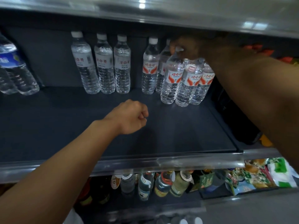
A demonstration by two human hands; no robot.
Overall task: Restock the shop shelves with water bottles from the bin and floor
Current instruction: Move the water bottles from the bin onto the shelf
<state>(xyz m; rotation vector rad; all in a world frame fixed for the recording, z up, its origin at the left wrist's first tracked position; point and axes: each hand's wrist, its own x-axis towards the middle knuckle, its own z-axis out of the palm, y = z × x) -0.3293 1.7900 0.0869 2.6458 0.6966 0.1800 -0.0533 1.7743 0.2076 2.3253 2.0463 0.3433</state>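
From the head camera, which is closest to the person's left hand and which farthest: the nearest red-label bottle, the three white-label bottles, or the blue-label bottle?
From the left hand:
1. Nearest red-label bottle, just right, at the shelf's front cluster.
2. Three white-label bottles, behind it at the back.
3. Blue-label bottle, far left.

Bare forearms; no sleeves (both hands [129,117] bare)

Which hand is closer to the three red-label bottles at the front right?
Right. The right hand grips the tops of the three red-label bottles; the left hand is a fist over bare shelf, apart from them.
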